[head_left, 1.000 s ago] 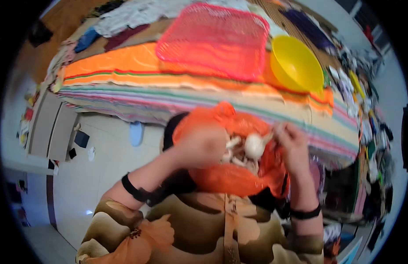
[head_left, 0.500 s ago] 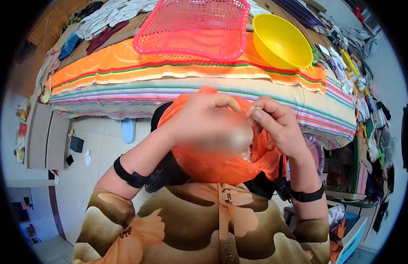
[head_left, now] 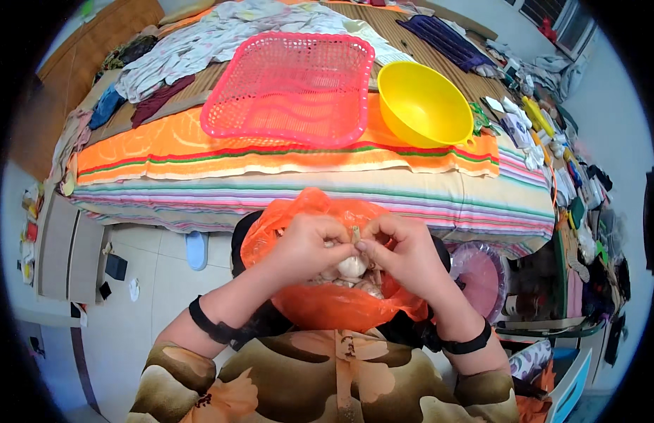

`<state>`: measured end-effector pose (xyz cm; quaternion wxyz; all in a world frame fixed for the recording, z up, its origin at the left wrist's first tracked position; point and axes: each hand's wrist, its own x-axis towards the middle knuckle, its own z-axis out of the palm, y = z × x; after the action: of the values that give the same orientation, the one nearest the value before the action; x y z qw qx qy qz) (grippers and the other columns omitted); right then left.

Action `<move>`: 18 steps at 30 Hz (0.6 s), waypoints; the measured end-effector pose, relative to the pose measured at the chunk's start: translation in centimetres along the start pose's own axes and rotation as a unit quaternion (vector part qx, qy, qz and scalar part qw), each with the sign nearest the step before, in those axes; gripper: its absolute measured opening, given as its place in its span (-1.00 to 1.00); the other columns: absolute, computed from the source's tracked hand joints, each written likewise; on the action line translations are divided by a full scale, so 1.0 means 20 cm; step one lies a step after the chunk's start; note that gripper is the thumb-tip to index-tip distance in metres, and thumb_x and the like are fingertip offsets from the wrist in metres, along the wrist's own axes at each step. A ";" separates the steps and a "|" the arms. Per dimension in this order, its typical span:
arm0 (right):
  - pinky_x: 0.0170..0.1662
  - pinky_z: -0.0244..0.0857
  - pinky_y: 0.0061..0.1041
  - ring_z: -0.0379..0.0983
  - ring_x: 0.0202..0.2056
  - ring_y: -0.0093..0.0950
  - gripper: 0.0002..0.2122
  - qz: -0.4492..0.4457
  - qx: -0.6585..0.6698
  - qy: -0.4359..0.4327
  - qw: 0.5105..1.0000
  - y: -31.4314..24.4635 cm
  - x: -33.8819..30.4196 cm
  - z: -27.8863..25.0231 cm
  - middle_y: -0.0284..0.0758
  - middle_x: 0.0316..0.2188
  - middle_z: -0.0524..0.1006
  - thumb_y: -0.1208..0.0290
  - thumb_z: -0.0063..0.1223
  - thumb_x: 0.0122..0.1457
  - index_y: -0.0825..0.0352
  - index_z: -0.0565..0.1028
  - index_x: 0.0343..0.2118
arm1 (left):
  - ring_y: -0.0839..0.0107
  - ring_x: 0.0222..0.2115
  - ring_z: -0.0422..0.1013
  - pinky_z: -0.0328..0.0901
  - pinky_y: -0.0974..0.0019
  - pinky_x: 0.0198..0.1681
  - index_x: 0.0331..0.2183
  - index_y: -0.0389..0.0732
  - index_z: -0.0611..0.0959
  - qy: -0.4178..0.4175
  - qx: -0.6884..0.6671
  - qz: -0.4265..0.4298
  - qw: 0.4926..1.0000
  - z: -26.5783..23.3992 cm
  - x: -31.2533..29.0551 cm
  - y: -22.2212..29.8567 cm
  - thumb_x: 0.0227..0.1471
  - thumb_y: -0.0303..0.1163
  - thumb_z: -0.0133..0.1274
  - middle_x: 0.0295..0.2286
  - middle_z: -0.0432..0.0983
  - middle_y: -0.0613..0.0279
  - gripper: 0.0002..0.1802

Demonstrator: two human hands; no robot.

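Observation:
A white garlic bulb (head_left: 353, 267) hangs below my fingertips, its short dry stem pointing up between my two hands. My left hand (head_left: 307, 244) is closed in a pinch at the stem from the left. From the other side my right hand (head_left: 403, 252) pinches the same stem, thumb and forefinger pressed close to it. Both hands are over an open orange plastic bag (head_left: 332, 310) in my lap. Inside the bag, more garlic bulbs (head_left: 370, 285) lie under the held one, partly covered by my fingers.
Ahead on the bed lie a pink mesh basket (head_left: 288, 92) and a yellow bowl (head_left: 422, 106), both on an orange towel (head_left: 158, 151). A clear-rimmed pink tub (head_left: 482, 282) stands on the floor to the right. Clutter lines the right side; a blue slipper (head_left: 196, 250) lies at left.
My hands have come together at the garlic's stem; the left was blurred in motion over the bag before. The view has tilted up, so the bed and basket sit lower.

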<state>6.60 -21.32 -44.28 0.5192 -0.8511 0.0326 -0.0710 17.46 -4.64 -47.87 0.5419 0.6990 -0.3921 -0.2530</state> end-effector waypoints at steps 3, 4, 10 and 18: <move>-0.46 0.34 -0.45 0.46 -0.57 -0.39 -0.90 -0.062 -0.073 0.042 0.995 0.00 0.00 0.04 -0.24 -0.61 0.47 0.50 0.16 -0.05 0.37 0.48 -0.50 | 0.65 -0.61 0.42 0.32 0.52 -0.57 -0.53 -0.32 0.62 -0.008 -0.003 -0.005 1.000 0.01 -0.01 -0.01 -0.03 -0.49 0.15 -0.62 0.51 0.34 -0.88; -0.47 0.34 -0.43 0.46 -0.57 -0.34 -0.91 -0.080 -0.093 0.047 0.991 -0.01 0.01 0.05 -0.22 -0.61 0.47 0.50 0.15 -0.07 0.36 0.48 -0.51 | 0.66 -0.60 0.42 0.32 0.52 -0.57 -0.53 -0.32 0.62 -0.005 0.007 0.012 1.000 0.00 -0.03 -0.01 -0.03 -0.49 0.15 -0.62 0.52 0.35 -0.89; -0.49 0.33 -0.36 0.45 -0.58 -0.23 -0.91 -0.076 -0.133 0.054 0.987 0.03 0.02 0.09 -0.16 -0.63 0.45 0.48 0.12 -0.11 0.36 0.46 -0.58 | 0.63 -0.58 0.46 0.34 0.54 -0.53 -0.43 -0.26 0.58 -0.037 -0.137 -0.129 0.981 -0.04 -0.05 0.03 0.05 -0.47 0.11 -0.59 0.53 0.32 -0.93; -0.50 0.31 -0.47 0.45 -0.60 -0.40 -0.91 -0.032 -0.072 0.016 0.997 0.08 0.02 0.11 -0.22 -0.64 0.47 0.49 0.13 -0.09 0.39 0.51 -0.51 | 0.61 -0.48 0.48 0.39 0.52 -0.43 -0.42 -0.25 0.50 -0.004 -0.160 -0.065 0.985 -0.01 -0.06 -0.04 0.06 -0.54 0.09 -0.52 0.50 0.34 -0.92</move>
<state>7.31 -20.10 -46.73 0.4537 -0.8855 0.0181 -0.0986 17.12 -3.41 -48.67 0.6275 0.6263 -0.3025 -0.3500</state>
